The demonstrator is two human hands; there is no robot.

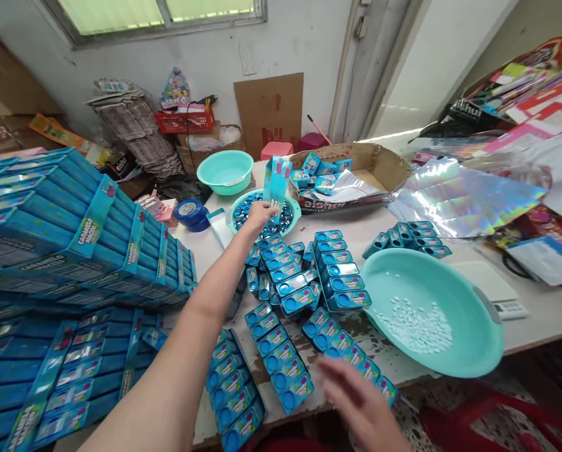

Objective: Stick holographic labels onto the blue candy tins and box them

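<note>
My left hand point(261, 215) reaches far forward, fingers closed on a blue cardboard display box point(277, 179) held upright over a basin of shiny blue round pieces point(285, 221). My right hand point(356, 402) is low at the table's front edge, slightly blurred, with fingers stretched out and nothing in them. It is close to a row of blue candy tins point(342, 345). Further rows of tins point(281, 361) lie to its left. More tins point(288, 276) are piled between my two hands, some standing in stacks point(340, 271).
Tall stacks of filled blue display boxes point(88, 232) crowd the left side. A large turquoise basin point(478, 339) with white tablets point(422, 326) stands at right, beside a white scale point(488, 289). Behind are another turquoise basin point(225, 171), blue tape rolls point(191, 215) and a cardboard tray point(375, 166).
</note>
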